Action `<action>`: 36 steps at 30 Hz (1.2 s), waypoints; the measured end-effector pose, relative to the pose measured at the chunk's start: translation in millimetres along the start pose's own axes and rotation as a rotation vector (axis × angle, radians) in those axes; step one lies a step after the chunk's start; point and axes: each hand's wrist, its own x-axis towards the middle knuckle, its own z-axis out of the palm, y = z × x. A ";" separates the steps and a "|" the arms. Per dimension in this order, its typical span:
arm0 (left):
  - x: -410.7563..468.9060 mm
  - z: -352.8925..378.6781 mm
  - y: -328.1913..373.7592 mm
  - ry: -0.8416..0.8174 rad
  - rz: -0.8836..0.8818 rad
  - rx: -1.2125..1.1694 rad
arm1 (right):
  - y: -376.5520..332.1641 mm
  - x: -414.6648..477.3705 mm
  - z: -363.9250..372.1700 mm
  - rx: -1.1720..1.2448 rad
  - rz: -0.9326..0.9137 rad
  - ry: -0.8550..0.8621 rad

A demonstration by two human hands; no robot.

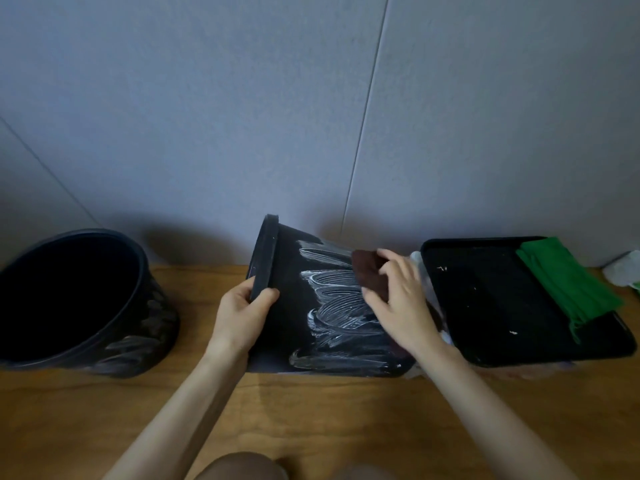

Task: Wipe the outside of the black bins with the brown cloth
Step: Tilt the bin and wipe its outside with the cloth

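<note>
Steadying the black bin on its side at mid-tabletop, the left hand grips its stiff rim while the right hand, fingers curled over the soft brown cloth, presses it to the smeared wall; the light, round bin would likely roll unheld.

No text, label, brand, number or sign can be read here; the white marks on the lying black bin are smears, not letters.

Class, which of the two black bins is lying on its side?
The middle bin, its rim gripped by the left hand; the other bin, further left, stands mouth up.
</note>
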 end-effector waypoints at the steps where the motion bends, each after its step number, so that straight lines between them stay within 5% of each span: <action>1: -3.0 1.1 1.4 0.001 0.015 0.010 | -9.7 -2.5 3.1 0.016 -0.014 -0.025; 14: -13.9 -1.8 -3.7 0.011 0.045 0.025 | -67.9 -21.9 33.9 -0.074 -0.281 0.022; 22: -16.2 -6.6 -3.3 0.074 0.102 0.045 | 1.6 -0.7 15.2 -0.115 0.249 0.079; 25: -18.7 -3.9 1.1 0.041 0.155 0.065 | 3.9 -0.2 13.9 -0.109 0.310 0.054; 32: -14.7 4.6 -1.6 0.088 0.173 0.075 | -92.5 -27.3 33.8 0.070 -0.156 0.103; 36: -13.7 0.7 -7.2 0.113 0.088 0.002 | -85.3 -21.6 30.1 -0.027 -0.192 0.123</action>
